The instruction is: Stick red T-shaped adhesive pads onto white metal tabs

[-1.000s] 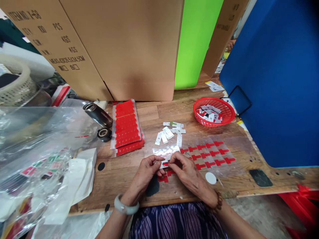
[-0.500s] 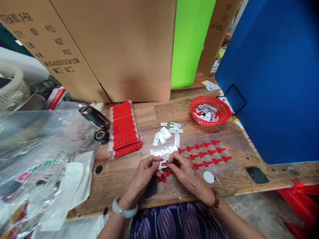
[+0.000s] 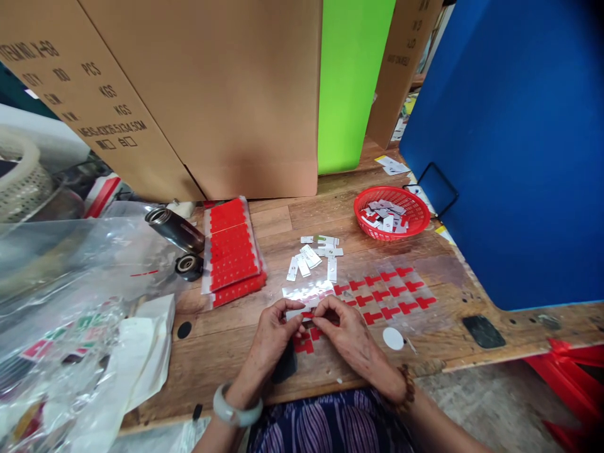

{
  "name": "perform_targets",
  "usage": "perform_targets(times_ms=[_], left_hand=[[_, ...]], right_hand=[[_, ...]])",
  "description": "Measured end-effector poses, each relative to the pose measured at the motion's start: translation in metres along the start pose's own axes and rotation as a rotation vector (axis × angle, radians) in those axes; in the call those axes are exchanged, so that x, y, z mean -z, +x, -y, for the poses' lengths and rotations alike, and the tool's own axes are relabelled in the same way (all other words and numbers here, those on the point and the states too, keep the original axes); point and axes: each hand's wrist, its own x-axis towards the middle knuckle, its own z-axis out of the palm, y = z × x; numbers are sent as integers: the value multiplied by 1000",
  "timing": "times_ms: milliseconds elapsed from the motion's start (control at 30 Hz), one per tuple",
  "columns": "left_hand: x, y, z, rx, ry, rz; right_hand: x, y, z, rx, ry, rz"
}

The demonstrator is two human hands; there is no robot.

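My left hand (image 3: 276,330) pinches a small white piece (image 3: 295,314) between thumb and fingertips. Close beside it, my right hand (image 3: 343,330) is closed at the piece's right end, its fingertips by a bit of red; whether they grip the red or the piece is too small to tell. Under and right of the hands lies a clear sheet with rows of red T-shaped stickers (image 3: 390,312). Beyond the hands is a loose pile of white pieces (image 3: 309,256). A red basket (image 3: 419,220) at the back right holds more white pieces, some with red on them.
Stacked red sticker sheets (image 3: 231,239) lie left of the pile, beside a dark flask (image 3: 177,231) and its cap (image 3: 189,267). Plastic bags (image 3: 70,302) cover the left side. Cardboard (image 3: 212,94), a green panel (image 3: 352,88) and a blue panel (image 3: 509,157) stand behind. A white disc (image 3: 393,338) lies at right.
The white piece between my hands now lies flatter and slightly further left. Both hands stay close together, and the whole view has shifted a little.
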Motion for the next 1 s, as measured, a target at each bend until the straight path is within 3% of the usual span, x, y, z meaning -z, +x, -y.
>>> perform_targets(times_ms=[200, 467, 1000], left_hand=[[-2, -3, -5, -9, 45, -7], [1, -4, 0, 21, -36, 46], [0, -4, 0, 35, -33, 11]], right_hand=[[1, -3, 10, 42, -65, -97], [4, -1, 8, 28, -99, -59], [0, -4, 4, 139, -351, -80]])
